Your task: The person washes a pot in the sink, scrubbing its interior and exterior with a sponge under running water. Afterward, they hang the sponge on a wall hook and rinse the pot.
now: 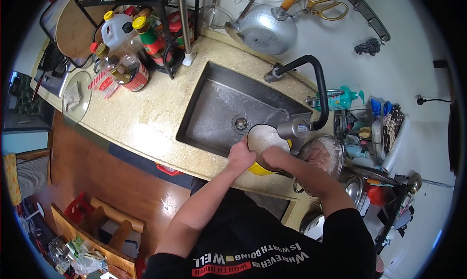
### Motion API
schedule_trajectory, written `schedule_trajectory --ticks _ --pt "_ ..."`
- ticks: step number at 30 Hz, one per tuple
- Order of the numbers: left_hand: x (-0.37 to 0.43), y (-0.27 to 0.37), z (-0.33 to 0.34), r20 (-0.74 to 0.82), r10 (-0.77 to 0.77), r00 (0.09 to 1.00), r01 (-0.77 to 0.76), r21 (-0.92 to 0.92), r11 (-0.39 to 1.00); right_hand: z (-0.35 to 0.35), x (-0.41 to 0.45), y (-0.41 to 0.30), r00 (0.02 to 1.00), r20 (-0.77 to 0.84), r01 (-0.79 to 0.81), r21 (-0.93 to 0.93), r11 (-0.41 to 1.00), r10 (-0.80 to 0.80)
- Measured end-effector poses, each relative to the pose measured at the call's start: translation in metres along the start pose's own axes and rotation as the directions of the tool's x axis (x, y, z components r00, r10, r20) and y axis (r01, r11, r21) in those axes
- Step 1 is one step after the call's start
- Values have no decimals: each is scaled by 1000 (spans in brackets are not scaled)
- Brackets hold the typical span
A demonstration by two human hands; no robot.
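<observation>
A round yellow pot or bowl with a pale inside stands over the near right corner of the steel sink, beneath the faucet head. My left hand grips its left rim. My right hand reaches into it; the fingers are hidden inside, in whitish, cloudy contents. To the right, close to my right forearm, a metal pot holds a pinkish mass that looks like raw meat.
The black faucet pipe arches over the sink's right end. Sauce bottles and a glass lid stand or lie on the counter to the left. A wok hangs behind. A dish rack with utensils crowds the right.
</observation>
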State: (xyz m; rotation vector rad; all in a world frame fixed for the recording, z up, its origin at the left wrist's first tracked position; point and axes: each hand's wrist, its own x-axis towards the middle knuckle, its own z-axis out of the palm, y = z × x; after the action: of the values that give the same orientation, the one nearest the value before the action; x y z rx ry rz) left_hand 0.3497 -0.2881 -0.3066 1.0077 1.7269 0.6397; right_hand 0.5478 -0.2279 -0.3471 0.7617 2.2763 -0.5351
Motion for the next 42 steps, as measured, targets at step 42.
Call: schedule_trajectory --ticks 42 --pt "-6 12 2 23 165 986 -164 -16 986 -26 11 133 879 -205 476 376 -795 430"
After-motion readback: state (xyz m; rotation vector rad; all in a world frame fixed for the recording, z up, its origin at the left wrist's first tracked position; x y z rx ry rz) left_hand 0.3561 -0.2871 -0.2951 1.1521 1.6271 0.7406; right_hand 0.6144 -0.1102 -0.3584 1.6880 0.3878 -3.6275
